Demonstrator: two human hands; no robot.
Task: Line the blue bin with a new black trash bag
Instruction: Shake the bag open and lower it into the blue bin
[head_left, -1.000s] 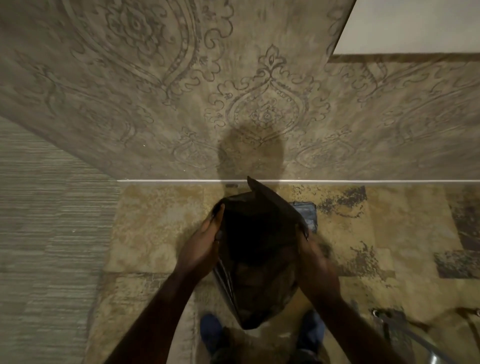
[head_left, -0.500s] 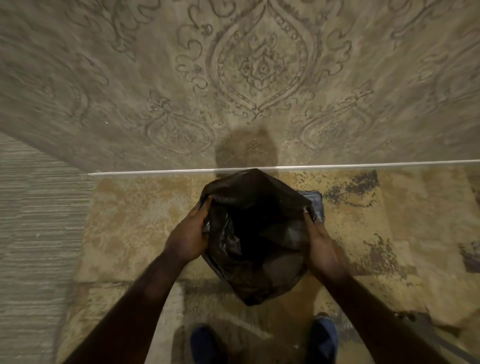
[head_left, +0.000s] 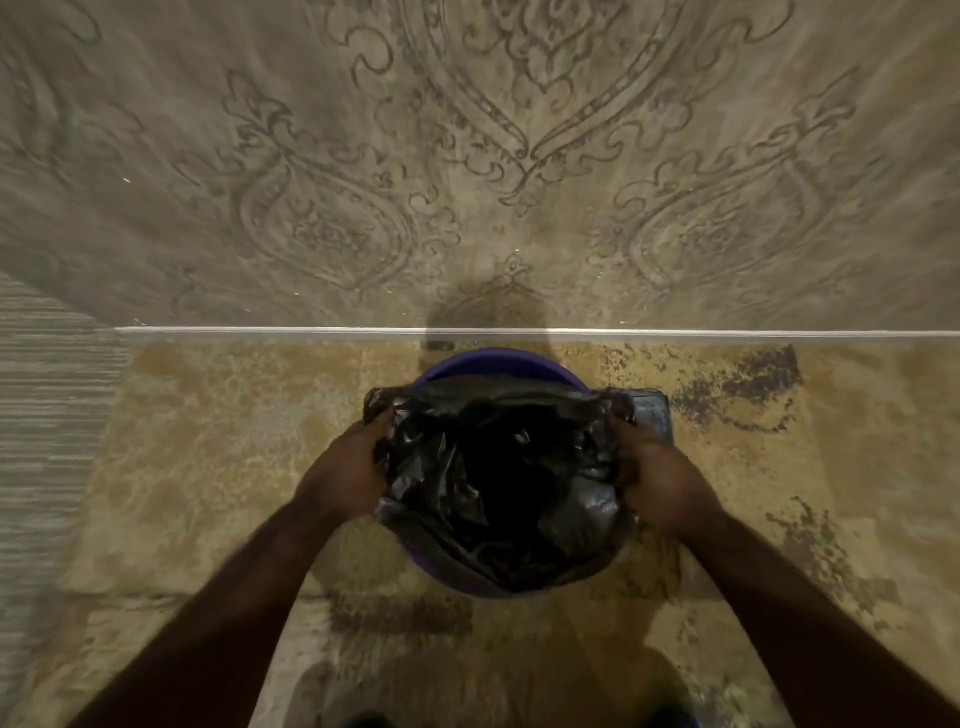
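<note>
A round blue bin (head_left: 498, 364) stands on the floor right below me, close to the wall. The black trash bag (head_left: 498, 478) hangs open inside it and hides most of the rim; only the far arc and a strip at the near edge show blue. My left hand (head_left: 348, 467) grips the bag's left edge at the bin's left side. My right hand (head_left: 660, 473) grips the bag's right edge at the bin's right side. The bag's mouth is spread wide between them, crumpled and glossy.
A patterned wall (head_left: 467, 156) with a white baseboard (head_left: 260, 329) rises just behind the bin. A dark flat object (head_left: 649, 415) lies on the mottled tan floor (head_left: 234, 467) beside the bin's right side. Striped carpet (head_left: 47, 441) runs along the left.
The bag has gone down from the air into the bin, and its mouth is stretched wider. My view has tilted down and closer, so the bin's blue rim now shows.
</note>
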